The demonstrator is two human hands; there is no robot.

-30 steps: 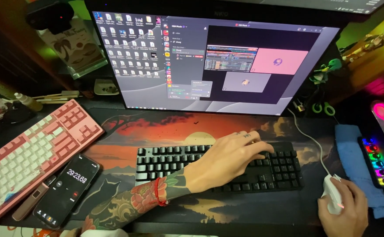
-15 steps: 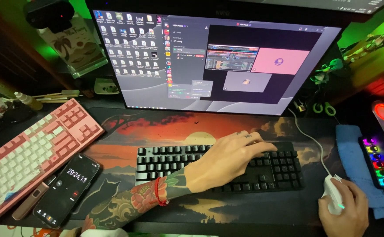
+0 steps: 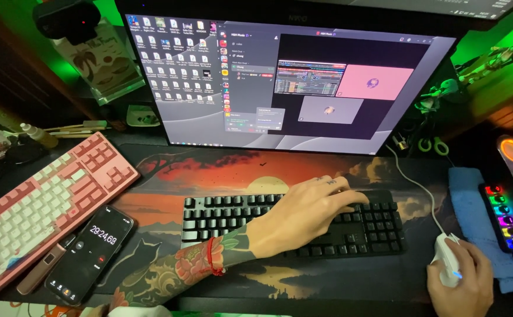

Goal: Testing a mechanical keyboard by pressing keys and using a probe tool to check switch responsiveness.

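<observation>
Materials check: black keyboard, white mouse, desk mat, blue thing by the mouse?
Black keyboard: looks like matte plastic, keycaps showing soft highlights; left hand rests on it. White mouse: smooth, slightly glossy plastic, probably; right hand covers part of it. Desk mat: likely printed fabric, flat with no glare. Blue cloth: soft, fuzzy-looking textile, maybe microfibre.

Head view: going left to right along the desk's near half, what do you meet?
Pink keyboard → phone → black keyboard → left hand → mouse under right hand → blue cloth
</observation>
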